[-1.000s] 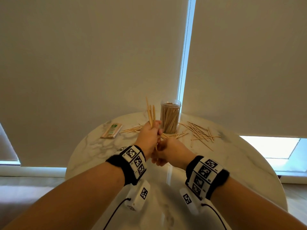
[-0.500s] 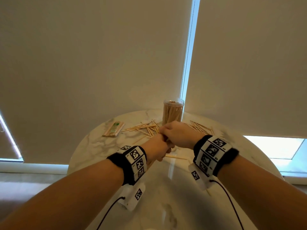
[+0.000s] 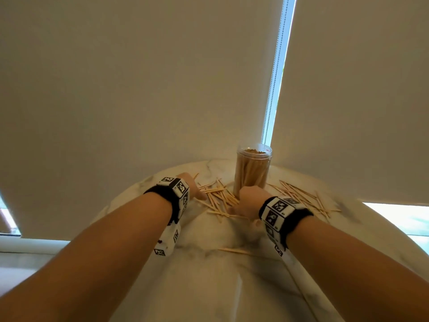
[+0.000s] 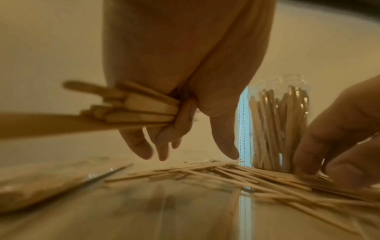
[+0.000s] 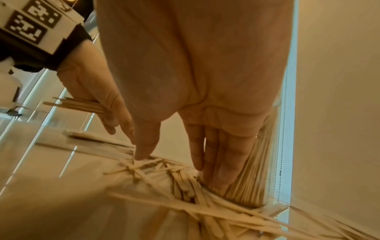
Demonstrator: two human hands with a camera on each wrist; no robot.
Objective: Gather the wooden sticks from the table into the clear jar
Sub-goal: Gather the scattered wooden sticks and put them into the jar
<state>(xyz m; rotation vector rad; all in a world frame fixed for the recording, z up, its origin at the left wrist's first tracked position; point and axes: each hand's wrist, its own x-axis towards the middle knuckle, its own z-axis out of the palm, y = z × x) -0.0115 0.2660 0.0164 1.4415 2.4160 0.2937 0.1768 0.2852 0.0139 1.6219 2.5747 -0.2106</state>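
Observation:
A clear jar [image 3: 253,169], packed with upright wooden sticks, stands at the table's far side. Loose sticks [image 3: 220,198] lie fanned out in front of it, and more sticks [image 3: 308,201] lie to its right. My left hand [image 3: 193,189] hovers over the left end of the pile and grips a bundle of sticks [image 4: 133,110] against its palm. My right hand [image 3: 248,203] is just in front of the jar [image 5: 257,170]. Its fingers [image 5: 213,162] are straight and rest on the pile, holding nothing. One stray stick [image 3: 234,251] lies nearer me.
The round marble table [image 3: 209,287] ends close behind the jar, against pale roller blinds with a bright window gap. In the left wrist view a blurred flat packet [image 4: 30,191] lies on the table to the left of the pile.
My left hand held its sticks upright with the right hand against it. The hands have since parted and dropped to the pile by the jar, the left still gripping its bundle.

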